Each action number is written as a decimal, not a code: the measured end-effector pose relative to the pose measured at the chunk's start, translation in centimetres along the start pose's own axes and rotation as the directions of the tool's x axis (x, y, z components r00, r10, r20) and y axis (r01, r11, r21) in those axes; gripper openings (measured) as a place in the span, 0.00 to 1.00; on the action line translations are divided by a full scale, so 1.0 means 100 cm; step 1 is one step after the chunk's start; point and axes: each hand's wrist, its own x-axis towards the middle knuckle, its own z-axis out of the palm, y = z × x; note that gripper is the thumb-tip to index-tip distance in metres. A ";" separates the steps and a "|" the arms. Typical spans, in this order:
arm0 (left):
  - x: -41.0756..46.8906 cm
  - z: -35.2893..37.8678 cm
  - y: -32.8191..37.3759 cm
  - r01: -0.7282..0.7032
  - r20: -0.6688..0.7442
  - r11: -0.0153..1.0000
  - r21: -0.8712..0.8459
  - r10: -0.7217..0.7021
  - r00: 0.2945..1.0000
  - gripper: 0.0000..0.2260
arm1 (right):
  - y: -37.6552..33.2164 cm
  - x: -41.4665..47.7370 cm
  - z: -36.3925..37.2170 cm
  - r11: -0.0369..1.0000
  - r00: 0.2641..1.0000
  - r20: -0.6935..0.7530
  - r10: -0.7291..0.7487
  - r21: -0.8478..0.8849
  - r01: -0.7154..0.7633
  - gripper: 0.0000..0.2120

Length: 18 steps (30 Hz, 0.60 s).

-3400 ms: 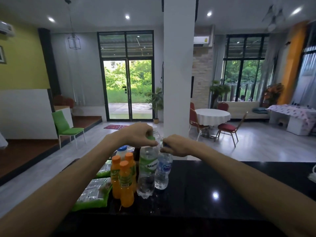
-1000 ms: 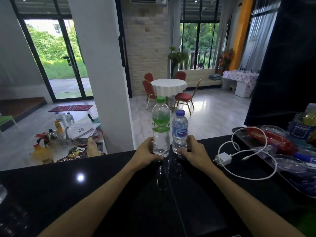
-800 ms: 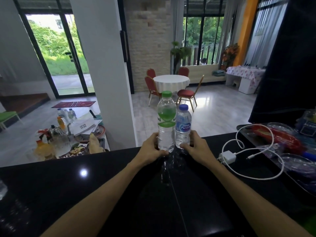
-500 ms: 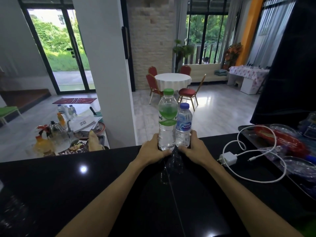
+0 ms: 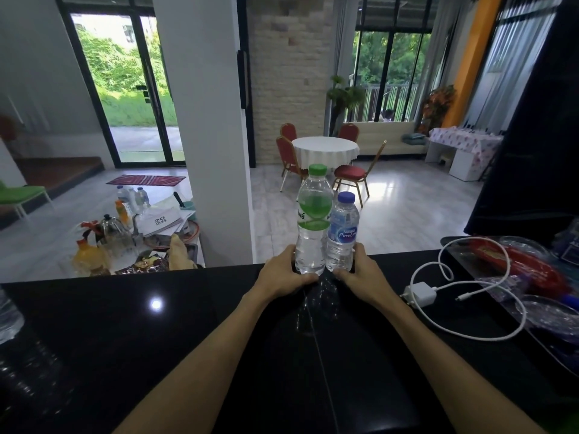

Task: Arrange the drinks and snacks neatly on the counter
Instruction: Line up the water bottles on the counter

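Two clear water bottles stand upright side by side at the far edge of the black counter point(image 5: 125, 324). The taller bottle with a green cap and green label point(image 5: 314, 220) is on the left; my left hand point(image 5: 283, 275) grips its base. The shorter bottle with a blue cap and blue label point(image 5: 343, 233) touches it on the right; my right hand point(image 5: 360, 274) grips its base. Both bottles rest on the counter top.
A white charger with a looped cable point(image 5: 421, 294) lies right of my hands. Clear plastic trays and a red packet point(image 5: 526, 264) crowd the far right. Part of a clear bottle point(image 5: 7, 317) shows at the left edge. A cluttered low table point(image 5: 134, 239) sits beyond the counter.
Both hands carried the bottles from the cluster on the left to this spot, then slid them slightly farther toward the counter's far edge over the last second.
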 end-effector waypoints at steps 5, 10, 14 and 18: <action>-0.003 -0.002 0.001 0.000 0.019 1.000 0.019 -0.001 1.000 0.38 | -0.003 -0.003 0.001 1.000 1.000 -0.014 -0.019 -0.021 0.019 0.26; -0.006 -0.003 0.004 0.000 0.035 1.000 0.013 0.000 0.999 0.38 | -0.005 -0.004 0.001 0.999 0.999 -0.026 -0.018 -0.039 0.017 0.26; -0.008 -0.004 0.004 -0.010 0.025 1.000 0.018 0.010 1.000 0.37 | -0.008 -0.006 0.002 0.999 0.999 -0.035 -0.006 -0.039 0.005 0.28; -0.009 -0.003 0.002 -0.013 0.006 0.999 0.032 0.013 1.000 0.36 | -0.010 -0.007 0.002 0.999 0.995 -0.096 0.013 -0.046 -0.018 0.28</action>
